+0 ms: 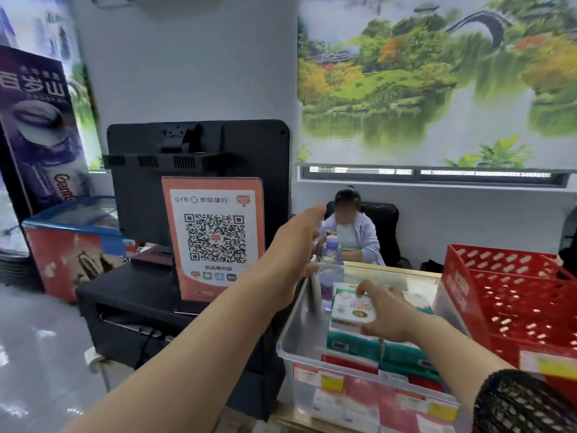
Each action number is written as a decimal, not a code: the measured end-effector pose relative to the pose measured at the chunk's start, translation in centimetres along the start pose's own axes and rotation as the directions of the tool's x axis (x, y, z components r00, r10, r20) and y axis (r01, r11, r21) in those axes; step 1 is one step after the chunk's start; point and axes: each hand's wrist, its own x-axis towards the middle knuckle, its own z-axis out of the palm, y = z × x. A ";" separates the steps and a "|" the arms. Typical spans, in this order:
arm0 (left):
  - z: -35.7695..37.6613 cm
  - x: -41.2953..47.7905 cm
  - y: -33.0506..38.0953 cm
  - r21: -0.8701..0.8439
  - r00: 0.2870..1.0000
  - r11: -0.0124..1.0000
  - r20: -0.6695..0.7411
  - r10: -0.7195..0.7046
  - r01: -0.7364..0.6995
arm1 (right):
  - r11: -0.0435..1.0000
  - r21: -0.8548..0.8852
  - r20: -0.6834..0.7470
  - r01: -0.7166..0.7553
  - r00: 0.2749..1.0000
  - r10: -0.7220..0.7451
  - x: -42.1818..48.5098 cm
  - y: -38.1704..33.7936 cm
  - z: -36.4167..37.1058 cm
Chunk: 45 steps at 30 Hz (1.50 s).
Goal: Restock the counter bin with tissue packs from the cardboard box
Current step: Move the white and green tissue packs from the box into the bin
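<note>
The right hand (387, 317) is pinching a white tissue pack (351, 310) inside the clear bin (299, 326), just above the green packs (352, 345). The left hand (296, 245) is reaching to the bin's far left wall, its grip too blurred to tell.

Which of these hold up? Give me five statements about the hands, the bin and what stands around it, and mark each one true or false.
1. The right hand holds a white tissue pack over the clear bin. True.
2. The clear bin has nothing in it. False: green packs and red packs lie in it.
3. The red crate stands to the right of the clear bin. True.
4. The QR code sign has a blue frame. False: its frame is orange.
5. A water bottle stands beyond the bin's far side. True.
</note>
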 end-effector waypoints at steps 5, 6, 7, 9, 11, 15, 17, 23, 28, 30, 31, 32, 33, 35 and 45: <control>2.0 1.4 -0.6 -0.015 0.999 0.999 -0.036 -0.031 0.030 | 0.998 -0.060 0.049 -0.005 0.999 0.008 1.9 0.9 2.2; 2.2 1.7 -0.8 -0.013 0.998 0.999 -0.042 -0.036 0.036 | 0.998 -0.062 0.057 -0.004 0.998 0.007 2.1 0.9 2.5; 2.4 1.9 -0.9 -0.012 0.998 0.999 -0.051 -0.037 0.036 | 0.998 -0.060 0.062 -0.002 0.998 0.006 2.4 0.9 2.8; 2.5 2.2 -1.2 0.001 0.996 0.999 -0.080 -0.038 0.039 | 0.999 -0.050 0.060 -0.005 0.998 0.008 2.6 0.9 3.1; 2.5 2.5 -1.5 0.005 0.995 0.999 -0.095 -0.037 0.038 | 0.999 -0.048 0.056 -0.003 0.998 0.006 2.8 0.9 3.2; 2.5 3.1 -1.8 -0.010 0.992 0.999 -0.125 -0.037 0.036 | 0.998 -0.066 0.074 -0.003 0.997 0.008 2.5 1.0 2.9; 2.6 3.4 -2.0 -0.017 0.991 0.999 -0.124 -0.042 0.040 | 0.997 -0.076 0.075 -0.013 0.997 0.018 2.3 0.9 2.9; 2.8 3.4 -2.5 -0.001 0.988 0.999 -0.143 -0.054 0.054 | 0.994 -0.104 0.080 -0.026 0.996 0.035 2.1 0.5 2.9; 3.0 3.0 -2.3 -0.007 0.988 0.997 -0.136 -0.075 0.075 | 0.999 -0.020 -0.007 -0.045 0.999 0.045 1.8 -0.6 0.6; 3.0 2.7 -2.3 -0.010 0.988 0.997 -0.130 -0.082 0.081 | 0.986 0.163 -0.154 -0.047 0.985 0.073 1.7 -2.1 -1.4; 3.1 2.5 -2.3 -0.014 0.988 0.996 -0.126 -0.085 0.084 | 0.958 0.282 -0.223 -0.042 0.969 0.108 1.5 -3.0 -2.5; 3.1 2.2 -2.2 -0.019 0.989 0.996 -0.119 -0.087 0.085 | 0.910 0.413 -0.267 -0.031 0.951 0.153 1.2 -4.0 -3.5; 3.1 1.9 -2.2 -0.022 0.990 0.996 -0.109 -0.086 0.085 | 0.839 0.543 -0.272 -0.022 0.941 0.201 0.9 -5.0 -4.5; 2.9 1.2 -2.0 -0.031 0.992 0.996 -0.089 -0.085 0.082 | 0.675 0.738 -0.224 -0.012 0.939 0.262 -0.3 -7.0 -5.9; 2.4 -4.2 -3.6 -0.063 0.986 0.985 0.049 -0.159 0.162 | 0.299 0.954 -0.141 0.006 0.891 0.431 -10.2 -11.4 -6.0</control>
